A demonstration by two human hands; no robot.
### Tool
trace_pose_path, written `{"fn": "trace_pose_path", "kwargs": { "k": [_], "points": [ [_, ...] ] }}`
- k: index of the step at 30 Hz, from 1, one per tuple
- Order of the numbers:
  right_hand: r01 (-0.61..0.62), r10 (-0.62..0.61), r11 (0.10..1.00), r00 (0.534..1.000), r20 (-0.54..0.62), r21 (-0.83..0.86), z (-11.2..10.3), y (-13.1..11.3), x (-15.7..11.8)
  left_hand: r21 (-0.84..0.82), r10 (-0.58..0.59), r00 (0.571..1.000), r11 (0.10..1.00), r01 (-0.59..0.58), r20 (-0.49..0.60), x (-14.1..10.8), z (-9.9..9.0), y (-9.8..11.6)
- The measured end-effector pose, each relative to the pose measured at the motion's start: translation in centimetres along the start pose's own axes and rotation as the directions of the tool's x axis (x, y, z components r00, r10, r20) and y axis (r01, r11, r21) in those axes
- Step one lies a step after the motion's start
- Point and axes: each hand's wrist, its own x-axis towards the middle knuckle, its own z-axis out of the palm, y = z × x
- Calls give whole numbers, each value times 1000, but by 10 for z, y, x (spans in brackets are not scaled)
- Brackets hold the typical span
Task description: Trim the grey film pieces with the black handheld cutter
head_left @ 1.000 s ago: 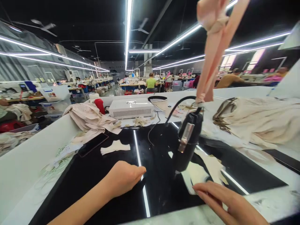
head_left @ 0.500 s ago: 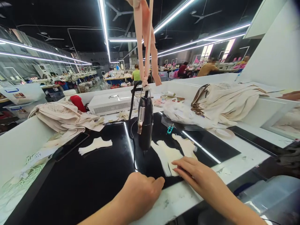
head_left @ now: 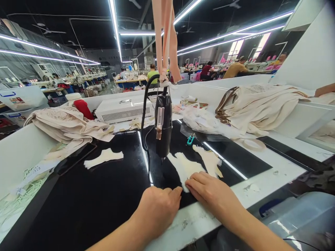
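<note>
Left hand [head_left: 161, 207] now near right hand [head_left: 209, 190], cream pieces [head_left: 183, 164] overlapping more closely

No text can be read. The upper bin [head_left: 31, 97] at far left bears a red and white label [head_left: 17, 100], its print too small to make out. The jar [head_left: 184, 97] behind the tabletop's bag [head_left: 200, 118] has a wrapper [head_left: 184, 103], its lettering equally unclear.
</note>
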Motion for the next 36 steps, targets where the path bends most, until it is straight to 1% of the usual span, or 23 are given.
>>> {"fn": "trace_pose_path", "kwargs": {
  "k": [2,4,5,7,9,11,16,18,20,22,23,25,26,28,30,31,33,35,36],
  "points": [
    [-41,41,998,999,16,46,-5,-1,1,-16,-2,1000,1000,2,-24,0,0,0],
    [-144,134,975,989,70,172,-11,-1,3,-13,0,999,1000,-1,-39,0,0,1],
    [-208,185,945,976,113,251,-14,-1,4,-3,1,999,1000,-1,-41,0,0,1],
    [-330,272,854,942,195,401,-18,0,7,21,7,999,1000,-6,-39,-1,1,2],
    [-399,325,761,917,232,511,-18,2,9,38,9,999,999,-7,-36,-1,1,3],
    [-433,363,687,900,240,584,-17,3,10,46,0,1000,999,1,-21,0,0,4],
    [-473,454,567,863,222,674,-17,10,14,36,-12,999,999,11,50,4,-1,5],
    [-488,502,492,836,223,721,-20,15,17,37,-7,997,999,4,73,4,-1,6],
    [-496,552,394,801,232,774,-24,20,22,34,-5,995,999,1,98,4,-1,6],
    [-471,601,290,767,224,833,-27,25,29,33,-7,992,999,3,129,4,-1,7],
    [-440,627,246,752,205,863,-28,28,33,34,-7,989,999,2,145,4,-1,7],
    [-347,679,190,722,133,918,-30,33,41,42,-4,986,999,-3,167,5,-1,7],
    [-292,704,179,705,85,939,-31,35,45,45,-1,985,999,-7,174,5,-1,7],
    [-177,746,191,665,-26,965,-34,38,51,47,-4,984,999,-4,179,5,-2,7],
    [-72,764,234,630,-138,970,-38,39,54,37,-16,983,999,9,182,6,-2,8],
    [-26,762,258,621,-186,966,-41,38,53,26,-21,982,1000,16,188,6,-3,8],
    [40,742,291,621,-252,956,-47,33,49,-7,-33,976,999,35,213,6,-5,7],
    [66,719,301,640,-271,951,-53,24,40,-81,-62,966,993,84,251,6,-8,5],
    [62,706,304,656,-268,951,-55,18,34,-143,-87,961,981,127,262,6,-10,3]
  ]
}}
